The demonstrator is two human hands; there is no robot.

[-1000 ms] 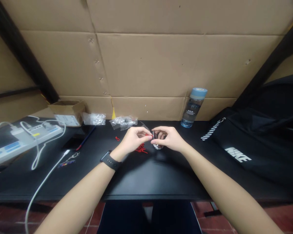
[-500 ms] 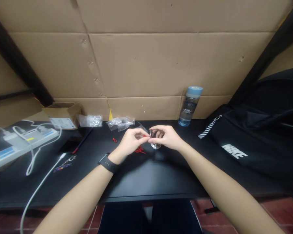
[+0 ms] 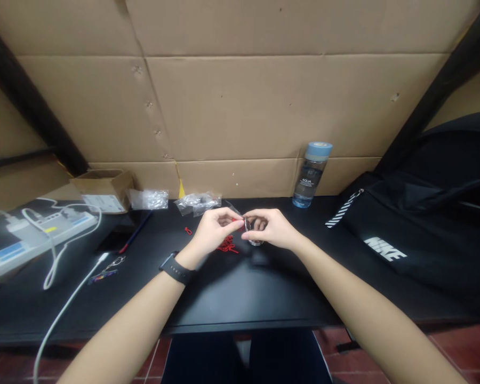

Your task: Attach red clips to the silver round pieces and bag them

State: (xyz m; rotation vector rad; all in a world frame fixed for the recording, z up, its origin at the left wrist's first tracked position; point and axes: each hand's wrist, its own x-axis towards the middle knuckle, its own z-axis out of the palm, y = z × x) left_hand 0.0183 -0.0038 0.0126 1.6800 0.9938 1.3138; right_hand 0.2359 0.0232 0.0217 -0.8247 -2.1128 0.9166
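Head view: left hand, thumb and fingertips pinched together on thin red cord; right hand, curled, thumb and fingers clamped on a shiny, rounded silver metal piece, close to the left fingertips, above the black tabletop. Open-topped brown cardboard box (contents indiscernible). Crumpled clear plastic bags, contents unclear. Upright transparent blue-lidded bottle.

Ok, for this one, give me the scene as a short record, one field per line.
Left hand: fingertips pinched at a bit of red cord
Right hand: fingers around a shiny metal piece, shape partly hidden
By the left hand: red tangle, small red loop
Left side: power strip, scissors
Back: cardboard box, clear plastic packets, standing bottle
Right side: black bag
Surface: black table
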